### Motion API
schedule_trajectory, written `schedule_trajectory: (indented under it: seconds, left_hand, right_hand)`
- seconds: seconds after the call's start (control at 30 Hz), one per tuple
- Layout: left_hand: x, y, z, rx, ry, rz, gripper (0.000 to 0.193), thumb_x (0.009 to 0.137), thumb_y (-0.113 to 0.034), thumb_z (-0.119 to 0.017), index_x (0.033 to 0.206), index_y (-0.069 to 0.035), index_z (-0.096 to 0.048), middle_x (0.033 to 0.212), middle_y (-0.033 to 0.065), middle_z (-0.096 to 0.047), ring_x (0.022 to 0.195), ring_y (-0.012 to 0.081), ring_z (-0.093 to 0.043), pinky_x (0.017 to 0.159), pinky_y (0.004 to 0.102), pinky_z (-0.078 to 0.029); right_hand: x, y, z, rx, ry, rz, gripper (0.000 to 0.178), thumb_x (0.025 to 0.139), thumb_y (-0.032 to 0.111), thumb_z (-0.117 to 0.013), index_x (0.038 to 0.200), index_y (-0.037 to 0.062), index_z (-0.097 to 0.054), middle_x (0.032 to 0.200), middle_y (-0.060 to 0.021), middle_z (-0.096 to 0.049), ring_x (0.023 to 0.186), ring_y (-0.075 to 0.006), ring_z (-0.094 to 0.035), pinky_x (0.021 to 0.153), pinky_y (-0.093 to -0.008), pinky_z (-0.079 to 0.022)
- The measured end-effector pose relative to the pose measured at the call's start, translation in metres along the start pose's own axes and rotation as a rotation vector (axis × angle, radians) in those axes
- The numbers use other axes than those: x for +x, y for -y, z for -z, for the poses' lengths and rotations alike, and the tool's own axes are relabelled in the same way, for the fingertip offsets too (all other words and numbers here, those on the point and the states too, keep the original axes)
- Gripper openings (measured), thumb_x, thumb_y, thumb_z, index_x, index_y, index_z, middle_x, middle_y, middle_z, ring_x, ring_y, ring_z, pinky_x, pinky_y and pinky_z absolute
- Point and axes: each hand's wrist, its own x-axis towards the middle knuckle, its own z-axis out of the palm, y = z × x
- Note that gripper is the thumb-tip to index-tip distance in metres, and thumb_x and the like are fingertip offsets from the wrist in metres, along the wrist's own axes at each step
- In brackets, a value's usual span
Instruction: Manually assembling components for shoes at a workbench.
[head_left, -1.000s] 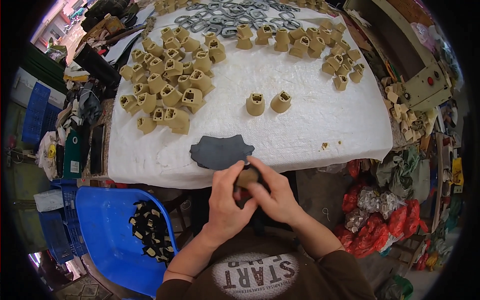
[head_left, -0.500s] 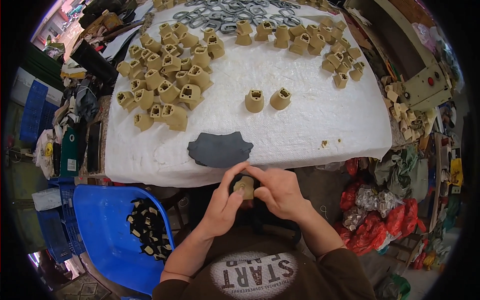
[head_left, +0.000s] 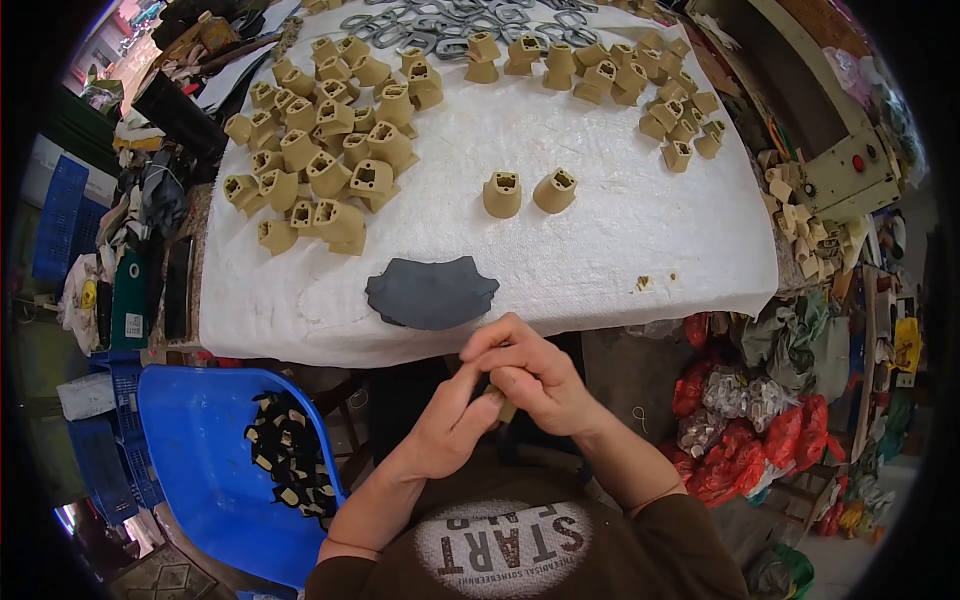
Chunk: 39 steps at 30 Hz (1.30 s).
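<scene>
In front of my chest, just off the table's near edge, both hands are closed together around a small tan moulded piece (head_left: 508, 409). Only a sliver of it shows below the fingers. My left hand (head_left: 446, 424) grips it from the left, thumb pointing up toward the right hand. Bent over the top is my right hand (head_left: 536, 376), its fingers overlapping the left fingertips. Beyond the hands, a dark grey curved sheet (head_left: 432, 295) lies flat on the white cloth (head_left: 610, 240). Two hollow tan pieces (head_left: 502, 196) stand farther back, side by side.
Many tan pieces (head_left: 330, 175) crowd the table's left, with more (head_left: 625, 75) at the far right. Grey metal rings (head_left: 440, 28) lie at the back. A blue tub (head_left: 190, 440) at lower left holds black-and-tan pieces (head_left: 290, 455). Red bags (head_left: 735, 465) sit at right.
My right hand has folded over the tan piece, which was in plain view with dark material around it and is now mostly covered. The whole view has shifted slightly.
</scene>
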Motion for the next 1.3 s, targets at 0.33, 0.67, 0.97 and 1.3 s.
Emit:
schedule_trajectory:
  seconds: [0.33,0.67,0.97,1.3]
  left_hand:
    - [0.007,0.016,-0.010,-0.386,-0.237,-0.126,0.044,0.095,-0.039,-0.037,0.122,-0.005,-0.039,0.086,0.0008,-0.050,0.065,0.0063,-0.046,0.056,0.0201,-0.039]
    - [-0.017,0.022,0.009,-0.289,-0.280,-0.159,0.044,0.095,-0.037,-0.042,0.126,-0.006,-0.034,0.093,0.0028,-0.050,0.075,0.0085,-0.049,0.066,0.0206,-0.042]
    - [-0.131,0.101,0.117,0.772,-1.425,-0.024,0.033,0.087,-0.018,-0.052,0.116,-0.003,-0.046,0.096,0.0181,-0.053,0.091,0.0330,-0.052,0.086,0.0393,-0.041]
    - [-0.218,0.167,0.145,0.772,-1.601,0.897,0.062,0.089,-0.022,-0.054,0.143,-0.024,-0.023,0.143,0.0234,-0.013,0.130,0.0417,-0.018,0.101,0.0521,-0.022]
  right_hand:
    - [-0.014,-0.007,-0.020,0.349,-0.169,-0.383,0.059,0.094,0.048,-0.039,0.132,0.0033,-0.040,0.115,-0.0100,-0.051,0.086,-0.0159,-0.054,0.068,-0.0255,-0.046]
    - [0.013,-0.004,-0.019,-0.452,-0.066,0.050,0.032,0.089,0.019,-0.050,0.114,-0.0010,-0.053,0.105,-0.0176,-0.056,0.091,-0.0317,-0.054,0.080,-0.0373,-0.044]
    - [0.044,-0.010,0.000,-1.035,-0.073,0.164,0.030,0.073,0.004,-0.068,0.101,0.0054,-0.057,0.104,-0.0095,-0.056,0.095,-0.0286,-0.049,0.085,-0.0387,-0.036]
    - [0.065,-0.021,-0.012,-1.266,-0.062,0.152,0.028,0.074,0.013,-0.068,0.100,0.0078,-0.060,0.106,-0.0078,-0.055,0.101,-0.0278,-0.047,0.091,-0.0399,-0.030]
